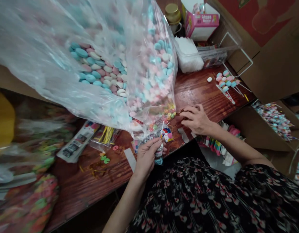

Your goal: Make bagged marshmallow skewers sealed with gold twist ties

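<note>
"Where's the candy bag point(149, 64)?"

"Slumped over the desk point(203, 90). It's soft, slippery and heavy, so support it from beneath."

"And the hands?"

"Left grip point(146, 158) clamps a small packet point(159, 152); right grip point(195, 119) pinches a thin brown strip point(180, 112)."

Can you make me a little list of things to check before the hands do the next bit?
1. Left hand gripping the wrapped treat: ok.
2. Right hand pinching the thin brown tie: ok.
3. Big candy bag shut at the top: cannot tell.
4. No loose candy on the table: not ok, one white candy lies there.
5. Yellow ties within reach: ok.
</note>
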`<move>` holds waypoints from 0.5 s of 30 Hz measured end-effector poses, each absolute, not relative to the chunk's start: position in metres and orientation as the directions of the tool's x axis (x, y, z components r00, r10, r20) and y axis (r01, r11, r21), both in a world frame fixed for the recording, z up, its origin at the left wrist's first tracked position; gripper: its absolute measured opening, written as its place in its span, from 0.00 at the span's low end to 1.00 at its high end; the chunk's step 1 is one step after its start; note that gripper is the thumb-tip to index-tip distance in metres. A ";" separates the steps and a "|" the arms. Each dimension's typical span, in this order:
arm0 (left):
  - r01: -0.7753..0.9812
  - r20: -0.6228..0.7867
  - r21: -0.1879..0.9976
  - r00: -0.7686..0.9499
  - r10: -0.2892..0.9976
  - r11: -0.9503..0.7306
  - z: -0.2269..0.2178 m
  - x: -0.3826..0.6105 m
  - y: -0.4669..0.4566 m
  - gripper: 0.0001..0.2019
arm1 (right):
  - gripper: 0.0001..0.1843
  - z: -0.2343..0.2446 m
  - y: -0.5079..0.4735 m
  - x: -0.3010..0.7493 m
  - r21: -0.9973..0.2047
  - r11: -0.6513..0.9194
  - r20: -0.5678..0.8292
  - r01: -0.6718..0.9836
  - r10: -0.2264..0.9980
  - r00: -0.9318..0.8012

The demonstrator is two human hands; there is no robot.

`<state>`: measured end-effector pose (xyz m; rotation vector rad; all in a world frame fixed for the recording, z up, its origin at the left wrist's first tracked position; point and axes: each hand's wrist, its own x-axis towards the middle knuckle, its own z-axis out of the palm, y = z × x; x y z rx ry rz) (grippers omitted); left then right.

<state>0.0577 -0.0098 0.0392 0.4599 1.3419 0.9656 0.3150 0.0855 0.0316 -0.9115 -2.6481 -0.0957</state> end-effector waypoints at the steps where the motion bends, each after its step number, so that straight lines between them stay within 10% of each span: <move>1: -0.307 -0.597 0.775 -0.068 0.799 0.553 0.039 0.057 -0.011 0.19 | 0.09 0.028 0.081 0.310 -0.056 0.803 0.347 0.594 0.573 -0.743; 10: -0.273 -0.579 0.792 -0.049 0.814 0.547 0.037 0.054 -0.023 0.21 | 0.09 0.006 0.083 0.291 -0.165 0.807 0.267 0.567 0.590 -0.762; 15: -0.318 -0.595 0.773 -0.064 0.801 0.549 0.040 0.058 -0.024 0.21 | 0.07 0.025 0.078 0.290 -0.459 0.737 0.398 0.496 0.669 -0.627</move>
